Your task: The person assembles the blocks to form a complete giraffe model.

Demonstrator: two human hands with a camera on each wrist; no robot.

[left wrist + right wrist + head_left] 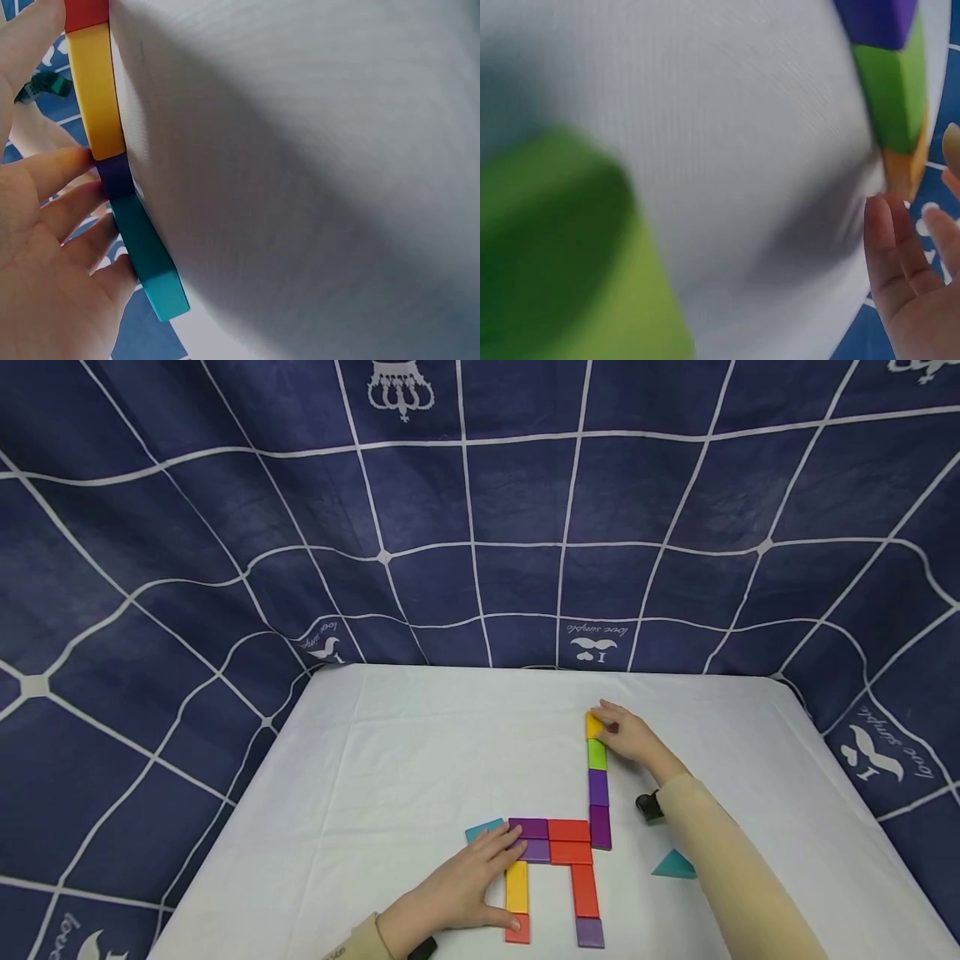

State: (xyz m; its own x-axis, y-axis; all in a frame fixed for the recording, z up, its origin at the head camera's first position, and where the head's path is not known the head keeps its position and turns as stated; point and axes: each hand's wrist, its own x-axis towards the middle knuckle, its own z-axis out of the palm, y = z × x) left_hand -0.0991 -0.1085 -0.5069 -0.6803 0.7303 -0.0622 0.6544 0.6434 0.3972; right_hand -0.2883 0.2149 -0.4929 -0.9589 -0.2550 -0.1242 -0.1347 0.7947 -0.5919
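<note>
Flat coloured blocks lie joined on the white table. At the top of the upright column, my right hand (630, 739) has its thumb and fingertips about a yellow triangle block (592, 726). Below that triangle come a green block (597, 755) and two purple ones. My left hand (468, 872) lies spread over the left part, fingertips touching a purple block (535, 851) and thumb on a red block (517, 929). Beside its fingers are a yellow block (96, 90) and a slanted teal block (148, 255). Red blocks (570, 852) form the right part of the body.
A teal triangle block (675, 865) lies loose near the right forearm. In the right wrist view a blurred green block (577, 255) is close to the camera. A dark blue checked curtain (480, 527) hangs behind and beside the white table (420, 735).
</note>
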